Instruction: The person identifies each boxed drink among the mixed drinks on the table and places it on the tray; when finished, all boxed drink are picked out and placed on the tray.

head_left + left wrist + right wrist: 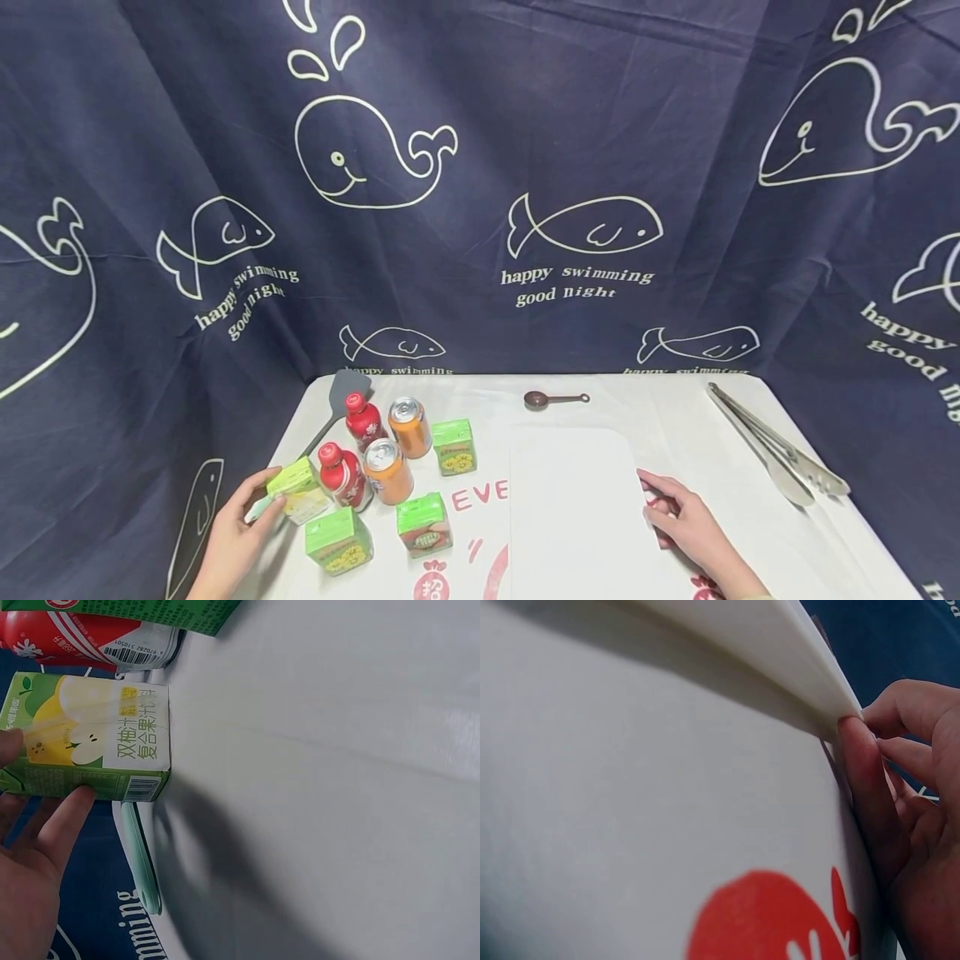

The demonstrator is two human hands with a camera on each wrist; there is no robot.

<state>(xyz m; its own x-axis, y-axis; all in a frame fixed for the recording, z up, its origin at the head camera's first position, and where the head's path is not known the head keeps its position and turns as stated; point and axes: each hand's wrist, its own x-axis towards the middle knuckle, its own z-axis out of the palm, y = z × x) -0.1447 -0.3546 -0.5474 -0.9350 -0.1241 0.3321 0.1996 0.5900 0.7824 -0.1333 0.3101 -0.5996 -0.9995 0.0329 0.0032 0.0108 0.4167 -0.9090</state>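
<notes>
My left hand (238, 533) grips a green and yellow juice carton (303, 493) between thumb and fingers at the table's left. In the left wrist view the juice carton (97, 735) shows printed fruit, and its lower end is by the tabletop. My right hand (686, 521) pinches the right edge of a plain white board (573, 508). In the right wrist view the thumb lies on one face of the board (810, 652), whose edge is tilted up off the tablecloth. Beside the left hand stand a red bottle (345, 477) and another green carton (339, 542).
Further in stand a second red bottle (365, 421), orange cans (388, 473) and more green cartons (424, 525). A grey spatula (348, 387) lies back left, a brown spoon (555, 399) at the back, metal tongs (780, 446) at right. A mint-green handle (141, 859) lies near the left edge.
</notes>
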